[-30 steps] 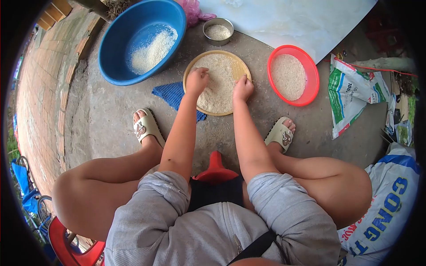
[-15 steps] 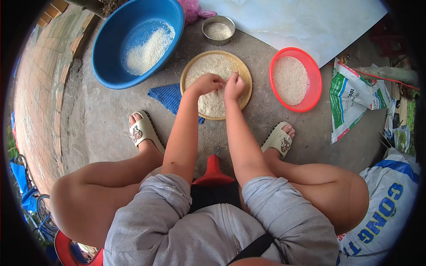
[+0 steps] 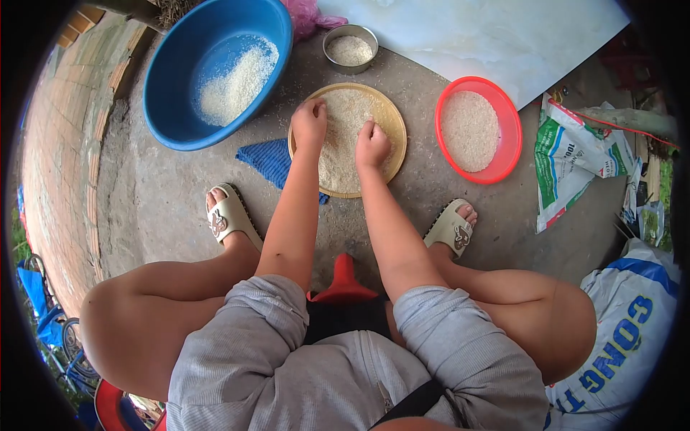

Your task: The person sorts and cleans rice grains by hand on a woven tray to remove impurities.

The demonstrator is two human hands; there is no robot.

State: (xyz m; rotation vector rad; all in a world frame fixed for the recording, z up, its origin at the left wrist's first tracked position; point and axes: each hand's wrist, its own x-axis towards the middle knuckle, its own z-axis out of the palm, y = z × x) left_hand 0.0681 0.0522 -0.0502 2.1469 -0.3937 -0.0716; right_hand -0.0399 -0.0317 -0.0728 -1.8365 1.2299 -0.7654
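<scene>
A round golden tray [image 3: 397,129] of rice lies on the concrete in front of me. Over its left part is my left hand [image 3: 310,123], its fingers curled together, with whatever is between them too small to make out. My right hand [image 3: 373,146] is closed like a fist above the tray's right half; its contents are hidden. The two hands are apart. A blue cloth [image 3: 269,161] lies partly beneath the tray's left edge. Behind the tray stands a small metal bowl [image 3: 350,49] of rice.
At the upper left, a large blue basin [image 3: 165,93] holds white rice. A red basket [image 3: 514,136] of rice stands to the right. Further right lie a printed bag [image 3: 568,165] and a big white sack [image 3: 622,323]. A pale sheet [image 3: 489,36] covers ground at the top.
My hands have separated over the tray. The left has moved left towards the rim, and the right has come slightly left and nearer my body.
</scene>
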